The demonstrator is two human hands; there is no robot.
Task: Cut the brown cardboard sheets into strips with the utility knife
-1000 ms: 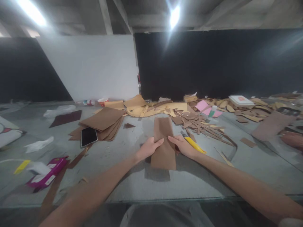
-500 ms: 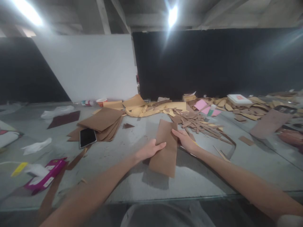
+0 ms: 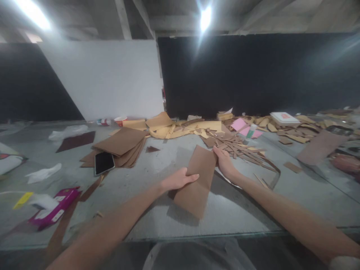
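A flat brown rectangular sheet (image 3: 197,187), like leather or card, is held tilted just over the table in front of me. My left hand (image 3: 180,179) grips its left edge, thumb on top and fingers hidden beneath. At the upper right corner, my right hand (image 3: 225,163) pinches the sheet between thumb and fingers. Under the right hand a thin pale edge shows, too hidden to name. Beyond the sheet lies a heap of narrow brown strips (image 3: 236,146). To the left is a stack of larger brown sheets (image 3: 120,141).
A phone (image 3: 104,163) rests against the stack. A magenta packet (image 3: 57,208) lies at the left front. Yellow scraps (image 3: 160,125) line the back, with a white box (image 3: 284,118) farther right. The table's front edge (image 3: 197,237) is close to me.
The sheet has turned clockwise, its top shifting right and its bottom end coming slightly nearer. My right hand has moved a little to the right; both hands keep their hold.
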